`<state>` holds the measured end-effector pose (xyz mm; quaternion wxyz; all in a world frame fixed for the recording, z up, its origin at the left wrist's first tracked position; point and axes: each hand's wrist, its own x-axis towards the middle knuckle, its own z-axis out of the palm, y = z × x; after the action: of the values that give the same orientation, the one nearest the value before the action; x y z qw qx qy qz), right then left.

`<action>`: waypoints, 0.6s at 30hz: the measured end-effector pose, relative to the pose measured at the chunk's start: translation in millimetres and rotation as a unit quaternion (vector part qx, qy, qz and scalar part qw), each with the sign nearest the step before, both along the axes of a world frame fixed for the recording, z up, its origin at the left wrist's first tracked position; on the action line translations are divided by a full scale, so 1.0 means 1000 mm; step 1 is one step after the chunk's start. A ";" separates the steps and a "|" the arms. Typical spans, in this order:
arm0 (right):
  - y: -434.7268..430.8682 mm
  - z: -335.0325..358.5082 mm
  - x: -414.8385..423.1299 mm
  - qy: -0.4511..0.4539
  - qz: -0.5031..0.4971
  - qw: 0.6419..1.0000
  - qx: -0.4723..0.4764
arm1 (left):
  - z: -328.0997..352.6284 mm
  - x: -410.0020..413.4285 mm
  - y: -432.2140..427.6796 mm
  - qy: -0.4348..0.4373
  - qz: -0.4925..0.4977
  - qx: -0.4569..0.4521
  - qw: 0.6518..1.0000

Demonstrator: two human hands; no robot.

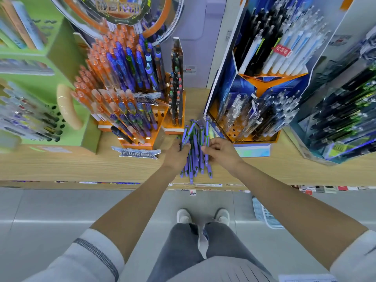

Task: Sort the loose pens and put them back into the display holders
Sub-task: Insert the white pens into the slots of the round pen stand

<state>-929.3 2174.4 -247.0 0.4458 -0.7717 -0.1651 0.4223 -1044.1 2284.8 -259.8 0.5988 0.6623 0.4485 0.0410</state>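
Wooden shelf [81, 165] above grey floor [61, 206] bears purple pens [196, 166] that left hand [177, 153] and right hand [219, 150] both grip.

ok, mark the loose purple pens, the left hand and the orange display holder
loose purple pens [196, 165], head view, lower part of the barrels.
left hand [176, 154], head view, middle of the back of the hand.
orange display holder [159, 123], head view, bare orange tier with empty holes.
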 end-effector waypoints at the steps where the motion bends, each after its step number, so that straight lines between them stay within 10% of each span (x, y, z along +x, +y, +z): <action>1: -0.004 0.000 0.000 0.002 0.002 1.000 0.007 | 0.003 -0.001 -0.002 -0.032 0.010 -0.037 0.999; 18: -0.176 0.038 0.014 -0.020 -0.026 0.986 0.163 | 0.028 0.017 -0.150 -0.153 -0.003 -0.010 0.988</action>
<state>-915.7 1998.5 -208.7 0.5734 -0.7009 -0.2207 0.3623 -1027.2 2134.5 -231.8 0.6669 0.6437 0.3498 0.1360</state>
